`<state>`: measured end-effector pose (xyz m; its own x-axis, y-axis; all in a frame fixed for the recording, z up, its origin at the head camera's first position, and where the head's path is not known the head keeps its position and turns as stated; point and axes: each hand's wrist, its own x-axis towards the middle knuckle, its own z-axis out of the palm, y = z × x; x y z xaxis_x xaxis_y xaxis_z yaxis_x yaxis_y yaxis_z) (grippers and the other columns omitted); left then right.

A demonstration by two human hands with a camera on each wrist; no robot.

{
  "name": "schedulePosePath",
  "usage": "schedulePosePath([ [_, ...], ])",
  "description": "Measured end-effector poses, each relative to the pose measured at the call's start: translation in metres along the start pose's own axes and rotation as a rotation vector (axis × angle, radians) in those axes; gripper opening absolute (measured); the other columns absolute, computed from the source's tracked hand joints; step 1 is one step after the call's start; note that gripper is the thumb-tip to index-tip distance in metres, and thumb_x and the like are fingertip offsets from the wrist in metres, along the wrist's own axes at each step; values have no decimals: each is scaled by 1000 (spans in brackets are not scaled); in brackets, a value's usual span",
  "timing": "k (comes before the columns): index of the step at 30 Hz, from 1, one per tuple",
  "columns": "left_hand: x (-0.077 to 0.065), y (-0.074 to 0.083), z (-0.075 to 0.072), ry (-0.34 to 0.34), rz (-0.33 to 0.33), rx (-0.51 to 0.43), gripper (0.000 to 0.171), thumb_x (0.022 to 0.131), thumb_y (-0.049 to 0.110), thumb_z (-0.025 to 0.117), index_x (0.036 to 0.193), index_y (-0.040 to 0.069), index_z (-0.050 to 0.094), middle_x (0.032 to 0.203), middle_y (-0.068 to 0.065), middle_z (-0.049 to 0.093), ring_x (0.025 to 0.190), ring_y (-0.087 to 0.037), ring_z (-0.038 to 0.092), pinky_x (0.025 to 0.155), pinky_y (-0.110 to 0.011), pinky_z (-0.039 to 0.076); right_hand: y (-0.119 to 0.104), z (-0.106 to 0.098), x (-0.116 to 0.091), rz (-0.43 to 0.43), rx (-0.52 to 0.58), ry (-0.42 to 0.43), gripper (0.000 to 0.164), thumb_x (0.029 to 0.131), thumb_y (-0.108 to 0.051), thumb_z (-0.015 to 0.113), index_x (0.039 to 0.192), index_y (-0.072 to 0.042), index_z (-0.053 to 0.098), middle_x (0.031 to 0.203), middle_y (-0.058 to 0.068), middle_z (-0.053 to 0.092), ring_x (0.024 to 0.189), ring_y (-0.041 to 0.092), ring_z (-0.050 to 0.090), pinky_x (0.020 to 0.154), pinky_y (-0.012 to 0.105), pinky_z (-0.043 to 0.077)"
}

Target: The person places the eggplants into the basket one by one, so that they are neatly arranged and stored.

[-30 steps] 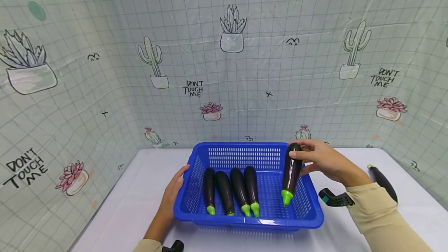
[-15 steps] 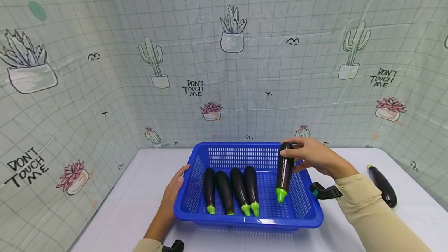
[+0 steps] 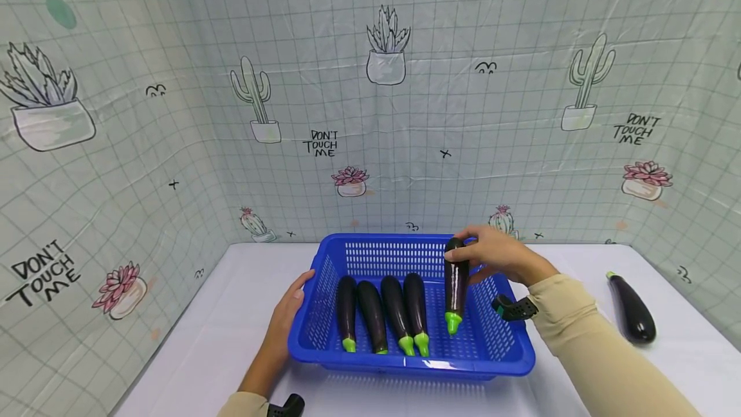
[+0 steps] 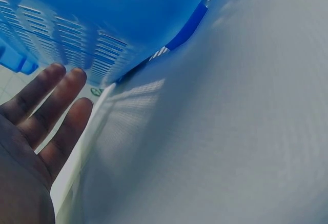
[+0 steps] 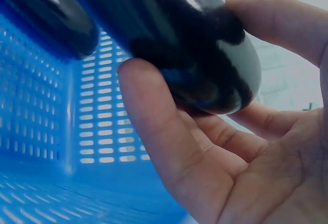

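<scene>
My right hand [image 3: 494, 255] grips a dark eggplant [image 3: 456, 282] by its blunt upper end, with the green stem pointing down inside the blue basket [image 3: 411, 365]. In the right wrist view, thumb and fingers wrap round the glossy end of that eggplant [image 5: 205, 44]. A row of several eggplants [image 3: 372, 317] lies in the basket's left part, stems toward the front. My left hand [image 3: 283, 317] rests at the basket's left side, touching near the rim. Its fingers are straight beside the slotted wall [image 4: 66, 34] in the left wrist view.
Another eggplant [image 3: 633, 311] lies on the white tabletop [image 3: 197, 327], to the right of the basket and beyond the right forearm. A patterned cloth [image 3: 417, 114] with cactus drawings hangs behind and at both sides of the table.
My right hand has carried the eggplant leftward, from the basket's right wall toward the row. The left hand and basket have stayed put.
</scene>
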<state>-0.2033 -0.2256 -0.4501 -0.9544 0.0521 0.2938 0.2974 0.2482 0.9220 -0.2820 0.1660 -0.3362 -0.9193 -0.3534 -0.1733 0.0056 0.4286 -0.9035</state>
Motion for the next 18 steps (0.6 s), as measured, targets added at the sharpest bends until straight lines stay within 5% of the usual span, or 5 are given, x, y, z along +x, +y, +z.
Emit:
schedulePosePath([
  [18,2,0,-1,-9,-8,-10,50,110,35,29,154,14,39,159,-19,32,140,-49,35,103,-66,37,1,30,17,90,-81,-30,67,87,-11,76,138,12,39,106,26,62,86,32,68,67,47,61],
])
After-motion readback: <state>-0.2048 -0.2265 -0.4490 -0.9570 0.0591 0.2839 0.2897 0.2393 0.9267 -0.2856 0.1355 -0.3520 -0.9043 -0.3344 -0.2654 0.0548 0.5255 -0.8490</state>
